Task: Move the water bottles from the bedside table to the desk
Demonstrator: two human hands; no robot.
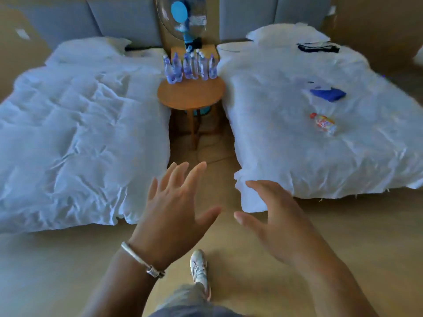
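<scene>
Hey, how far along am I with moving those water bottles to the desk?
Nothing looks done yet: the water bottles stand clustered on the round bedside table between the two beds. Nothing is in hand; the left hand and right hand are open and reach forward, short of the table. Every bottle is left to carry; the desk is out of view.

water bottles (pixel 190 66) stand in a row on the far part of the round table (pixel 191 94), which sits between the left bed (pixel 75 124) and right bed (pixel 320 124); a fan (pixel 183 21) stands behind them.

Head-worn view, looking forward and down
</scene>
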